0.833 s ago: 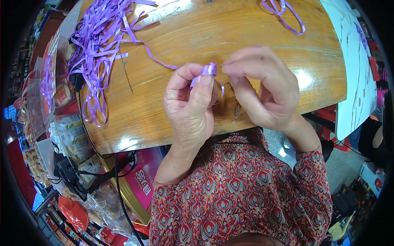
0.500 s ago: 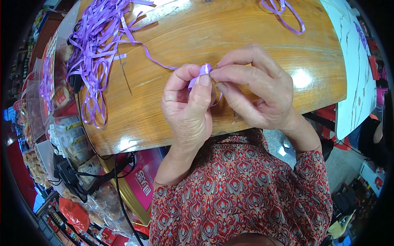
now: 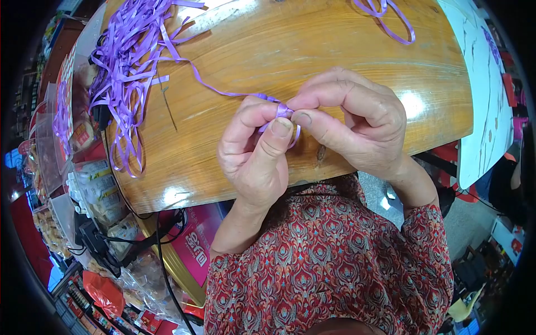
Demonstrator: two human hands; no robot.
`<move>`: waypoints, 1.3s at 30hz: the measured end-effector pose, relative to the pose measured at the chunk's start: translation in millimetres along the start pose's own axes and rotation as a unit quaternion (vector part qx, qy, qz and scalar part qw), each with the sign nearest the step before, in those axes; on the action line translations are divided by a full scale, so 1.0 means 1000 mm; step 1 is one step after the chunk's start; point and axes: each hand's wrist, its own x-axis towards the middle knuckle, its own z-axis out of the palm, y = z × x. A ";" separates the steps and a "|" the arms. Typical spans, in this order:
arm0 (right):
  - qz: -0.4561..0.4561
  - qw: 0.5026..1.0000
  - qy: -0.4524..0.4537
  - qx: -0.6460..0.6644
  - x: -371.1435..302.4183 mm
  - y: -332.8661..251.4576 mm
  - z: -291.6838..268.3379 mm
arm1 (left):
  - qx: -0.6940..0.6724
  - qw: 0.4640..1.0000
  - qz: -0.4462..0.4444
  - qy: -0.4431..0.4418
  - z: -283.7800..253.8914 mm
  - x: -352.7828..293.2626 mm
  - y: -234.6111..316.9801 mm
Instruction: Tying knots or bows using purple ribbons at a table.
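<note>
A narrow purple ribbon (image 3: pixel 283 111) is pinched between my two hands over the wooden table's near half. My left hand (image 3: pixel 257 145) grips it between thumb and fingers, with a small folded piece showing at the fingertips. My right hand (image 3: pixel 357 117) pinches the same ribbon by thumb and forefinger, its fingertips almost touching the left thumb. A loop hangs just below the fingers. From the left hand a strand (image 3: pixel 209 86) trails back to a tangled pile of purple ribbons (image 3: pixel 131 56) at the far left. How the ribbon is folded is partly hidden by my fingers.
The glossy wooden table (image 3: pixel 234 178) curves around in front of me. A thin dark stick (image 3: pixel 169 109) lies right of the pile. Another purple ribbon loop (image 3: pixel 391 25) lies at the far right, near a white marbled table (image 3: pixel 474 139). Packaged goods (image 3: pixel 97 181) and black cables crowd the left edge.
My left thumb has shifted lower and now presses the folded ribbon from below. My right thumb has come up to meet its forefinger on the ribbon. More of the strand shows behind the left hand.
</note>
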 end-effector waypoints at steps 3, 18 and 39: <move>-0.010 1.000 -0.003 -0.022 0.002 0.002 -0.001 | 0.048 0.999 0.017 -0.005 0.000 0.000 -0.001; 0.209 0.948 0.034 0.239 -0.005 -0.002 0.001 | -0.022 0.995 -0.095 0.037 0.008 0.001 0.001; -0.034 0.999 -0.014 -0.004 0.006 0.000 -0.009 | 0.017 0.994 -0.089 0.064 0.004 0.000 0.014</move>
